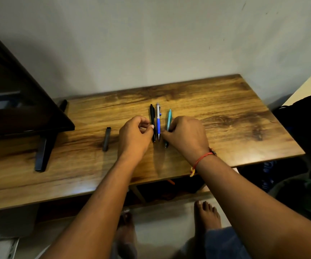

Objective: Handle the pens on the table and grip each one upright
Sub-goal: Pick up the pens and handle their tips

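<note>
Three pens lie flat and side by side on the wooden tabletop (225, 101), each running near to far, none yet upright. At far left sits a dark stand (42, 154), and to its right a short dark stick (105, 139) lies alone; I cannot make out whether it is a pen or a cap. My left hand (135, 135) is curled, thumb tip against the black pen (152, 114); whether the fingers have closed a pinch on it I cannot tell. The blue pen (158, 124) lies untouched just to the right. My right hand (186, 135), a red thread (202, 158) at its wrist, curls its fingers round the middle of the teal pen (169, 118), whose tip pokes out on the near side.

To do this well, I judge, I should take one pen at a time: pinch low on the barrel, roll it clear of its close neighbours, then tip it onto its point and firm up the grip.

The right fingertips are hidden behind the knuckles, the near end of the black pen is lost in shadow, and the picture is softly blurred.
</note>
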